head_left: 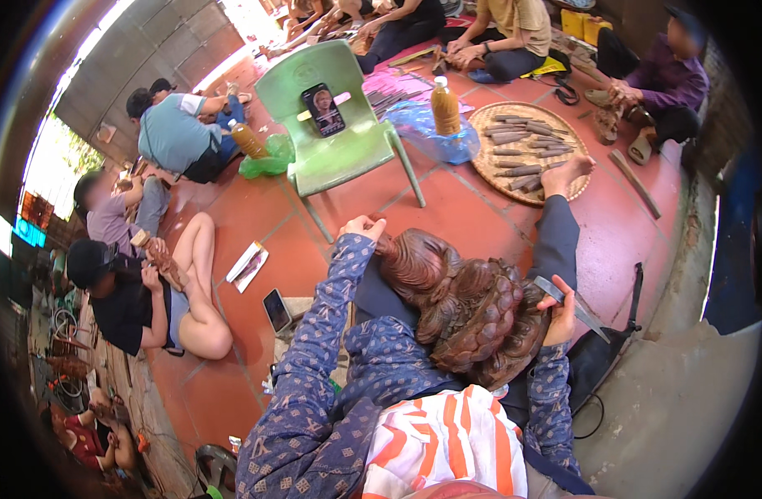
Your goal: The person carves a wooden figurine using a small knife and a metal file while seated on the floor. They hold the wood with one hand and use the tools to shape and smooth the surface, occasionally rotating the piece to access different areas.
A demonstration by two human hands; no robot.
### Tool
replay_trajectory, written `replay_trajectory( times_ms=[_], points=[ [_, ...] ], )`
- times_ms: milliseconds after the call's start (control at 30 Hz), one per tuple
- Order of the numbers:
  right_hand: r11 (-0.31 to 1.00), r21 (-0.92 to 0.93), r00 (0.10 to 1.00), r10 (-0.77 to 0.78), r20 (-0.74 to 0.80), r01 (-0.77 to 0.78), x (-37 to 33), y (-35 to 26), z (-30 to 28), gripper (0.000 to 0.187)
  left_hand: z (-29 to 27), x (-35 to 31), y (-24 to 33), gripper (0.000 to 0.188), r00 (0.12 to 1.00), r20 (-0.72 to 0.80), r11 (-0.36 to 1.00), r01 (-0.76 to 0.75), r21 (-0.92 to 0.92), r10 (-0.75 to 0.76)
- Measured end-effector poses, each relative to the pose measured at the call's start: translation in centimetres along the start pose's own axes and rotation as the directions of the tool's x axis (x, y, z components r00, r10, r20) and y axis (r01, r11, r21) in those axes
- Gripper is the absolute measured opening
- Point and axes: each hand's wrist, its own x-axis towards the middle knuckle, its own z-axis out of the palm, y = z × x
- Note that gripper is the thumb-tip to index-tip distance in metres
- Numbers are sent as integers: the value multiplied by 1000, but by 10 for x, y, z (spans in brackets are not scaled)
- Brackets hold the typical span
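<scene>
A dark brown wood carving [489, 320] with layered petals lies tilted across my lap, its narrower end toward the upper left. My left hand [364, 227] is closed around that narrow tip. By the carving's right side, my right hand [561, 314] pinches a thin grey strip [593, 323], which bends around the fingers and trails down to the right. Whether the strip is abrasive cloth or metal, I cannot tell. An orange-and-white striped cloth [447, 441] covers my front below the carving.
A green plastic chair [339, 158] ahead bears a phone [323, 110]. To its right, a round woven tray [478, 125] holds several carving tools, near my bare foot. Bottles of brown liquid [445, 108] stand about. Another phone [277, 310] lies left. Several people sit around on the tiles.
</scene>
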Motion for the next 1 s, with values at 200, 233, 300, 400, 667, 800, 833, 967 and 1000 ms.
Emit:
replay_trajectory(
  times_ms=[200,233,300,400,667,800,833,967,1000],
  points=[
    [990,-133,998,49,-29,-52,-3,-17,8,57,-11,-14,19,32,942,-52,942,-329,70,332],
    [990,-140,999,13,-38,-19,-3,-19,10,58,-14,-22,26,34,890,-98,895,-445,19,444],
    [988,-151,994,-51,-95,36,-4,-21,-3,60,-13,-40,49,43,780,-83,772,-626,-109,621],
    [966,-242,985,-122,-125,89,-11,-34,-11,58,0,-92,71,67,642,145,647,-681,-343,753],
    [899,-416,990,-103,101,136,-62,-77,17,29,27,-161,85,97,468,330,572,-685,-451,820],
    [705,-611,931,-230,282,359,-69,-74,24,18,39,-173,81,103,510,306,594,-688,-416,804],
    [672,-626,917,-245,316,395,-70,-75,29,19,41,-175,81,105,516,304,599,-684,-417,801],
    [649,-621,889,-213,406,439,-79,-65,41,21,50,-181,75,104,615,320,685,-563,-462,721],
    [657,-622,894,-203,398,426,-82,-60,44,21,51,-183,77,100,633,309,692,-545,-474,710]
  ],
)
